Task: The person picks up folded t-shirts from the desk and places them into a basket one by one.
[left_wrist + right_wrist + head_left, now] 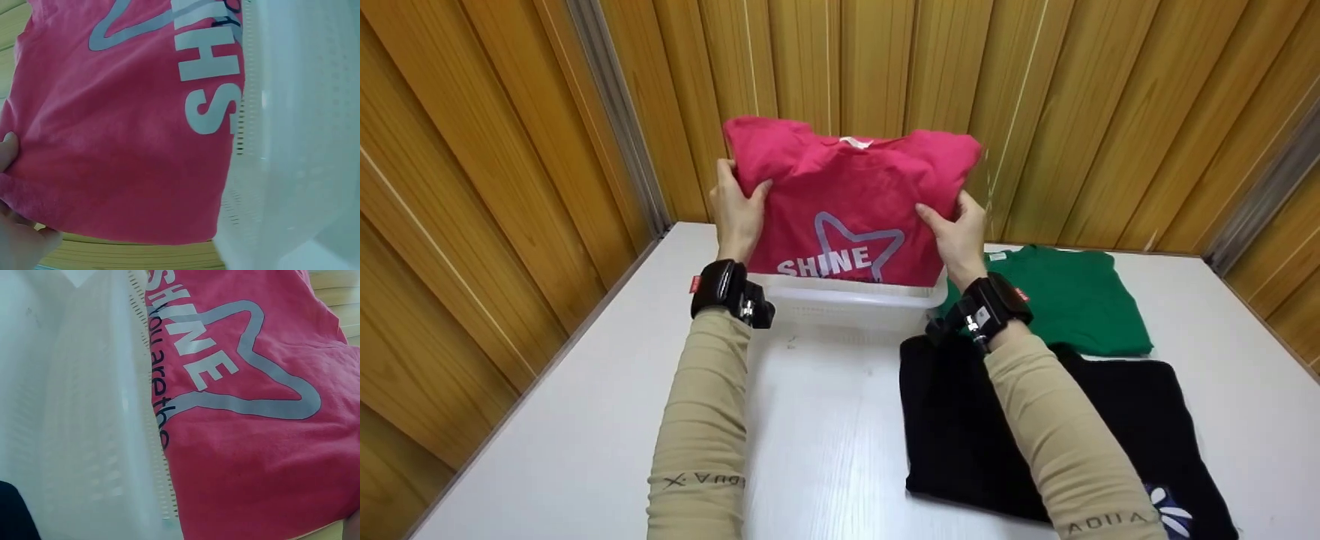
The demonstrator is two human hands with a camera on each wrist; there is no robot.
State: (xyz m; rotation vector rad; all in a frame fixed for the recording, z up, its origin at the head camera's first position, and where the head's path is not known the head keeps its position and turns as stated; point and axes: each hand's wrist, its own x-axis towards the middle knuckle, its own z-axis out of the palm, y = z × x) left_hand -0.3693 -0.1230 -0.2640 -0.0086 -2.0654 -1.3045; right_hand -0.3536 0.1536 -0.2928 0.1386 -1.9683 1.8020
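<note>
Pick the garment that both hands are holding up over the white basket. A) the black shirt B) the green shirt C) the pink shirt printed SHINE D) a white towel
C: the left hand and right hand grip the sides of the pink shirt above the white basket; the green shirt and black shirt lie on the table.

Wood-panelled walls [495,187] (vertical planks) close round a white table [585,435].

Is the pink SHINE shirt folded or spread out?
Folded: the pink SHINE shirt is a compact rectangle, sleeves tucked behind, held upright by the left hand and right hand above the white basket.
</note>
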